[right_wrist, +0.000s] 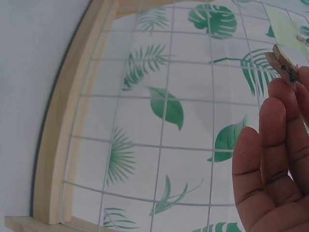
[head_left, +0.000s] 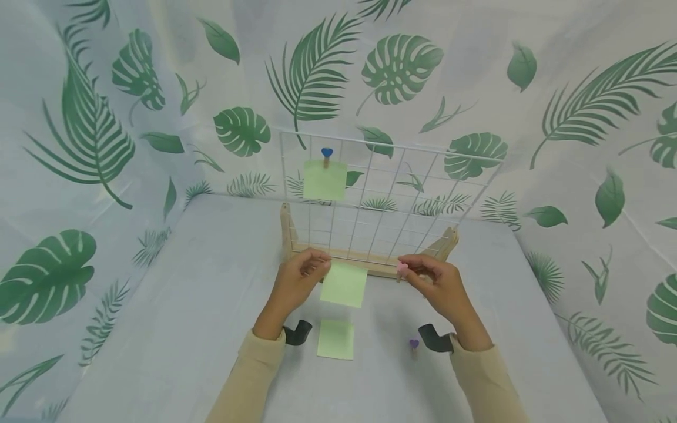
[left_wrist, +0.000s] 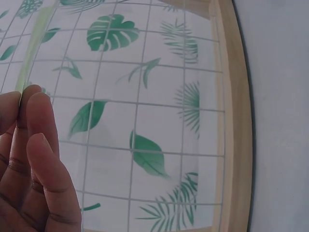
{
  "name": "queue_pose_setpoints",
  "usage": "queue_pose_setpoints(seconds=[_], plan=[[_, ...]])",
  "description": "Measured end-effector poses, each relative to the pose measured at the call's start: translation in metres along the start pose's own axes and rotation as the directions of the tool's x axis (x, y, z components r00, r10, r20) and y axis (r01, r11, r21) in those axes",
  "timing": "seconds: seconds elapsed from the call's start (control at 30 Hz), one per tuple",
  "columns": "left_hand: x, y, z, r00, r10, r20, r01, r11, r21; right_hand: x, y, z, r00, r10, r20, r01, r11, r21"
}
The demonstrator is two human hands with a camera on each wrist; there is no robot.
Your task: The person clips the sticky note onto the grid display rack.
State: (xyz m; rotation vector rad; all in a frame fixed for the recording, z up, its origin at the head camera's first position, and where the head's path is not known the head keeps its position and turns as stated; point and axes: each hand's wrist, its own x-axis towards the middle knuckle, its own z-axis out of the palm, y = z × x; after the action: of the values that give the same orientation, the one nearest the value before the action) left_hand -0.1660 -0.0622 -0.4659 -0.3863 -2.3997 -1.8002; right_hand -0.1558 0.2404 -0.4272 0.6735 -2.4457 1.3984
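Between thumb and fingers my left hand [head_left: 299, 276] pinches the upper left corner of a light green paper note [head_left: 344, 285], which appears nearly edge-on in the left wrist view. My right hand [head_left: 438, 285] pinches a small wooden clothespin with a pink heart [head_left: 402, 269]; its wooden legs [right_wrist: 281, 64] point away from the fingertips in the right wrist view. Both hands are in front of a white wire grid [head_left: 373, 202]. High on the grid's left side hangs another green note [head_left: 325, 182], clipped by a clothespin with a blue heart [head_left: 327, 154].
The grid stands on a wooden base [head_left: 378, 269] with slanted side supports. On the white tabletop [head_left: 222, 276] lie a third green note [head_left: 335, 339] and a purple heart clothespin [head_left: 414, 344]. Leaf-printed cloth [head_left: 465, 35] encloses the back and sides.
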Motion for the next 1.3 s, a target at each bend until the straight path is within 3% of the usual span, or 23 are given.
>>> queue_pose_setpoints(seconds=[0.27,0.5,1.07,1.3], plan=[[0.003,0.005,0.0,1.0,0.015,0.007,-0.015,1.0,-0.019,0.005,-0.002,-0.005,0.999,0.039,0.014,-0.04,0.999,0.011],[0.008,0.01,-0.001,0.999,0.036,0.014,-0.037,0.999,0.002,0.012,-0.004,-0.01,1.0,0.004,0.019,-0.003,1.0,-0.017],[0.011,0.016,0.001,0.999,0.047,0.02,-0.047,0.999,-0.008,0.022,-0.012,-0.018,1.0,-0.005,0.021,0.005,1.0,-0.016],[0.018,0.021,0.001,0.997,0.064,0.035,-0.065,0.998,0.011,0.027,-0.015,-0.021,1.0,0.003,0.024,-0.003,1.0,-0.005]])
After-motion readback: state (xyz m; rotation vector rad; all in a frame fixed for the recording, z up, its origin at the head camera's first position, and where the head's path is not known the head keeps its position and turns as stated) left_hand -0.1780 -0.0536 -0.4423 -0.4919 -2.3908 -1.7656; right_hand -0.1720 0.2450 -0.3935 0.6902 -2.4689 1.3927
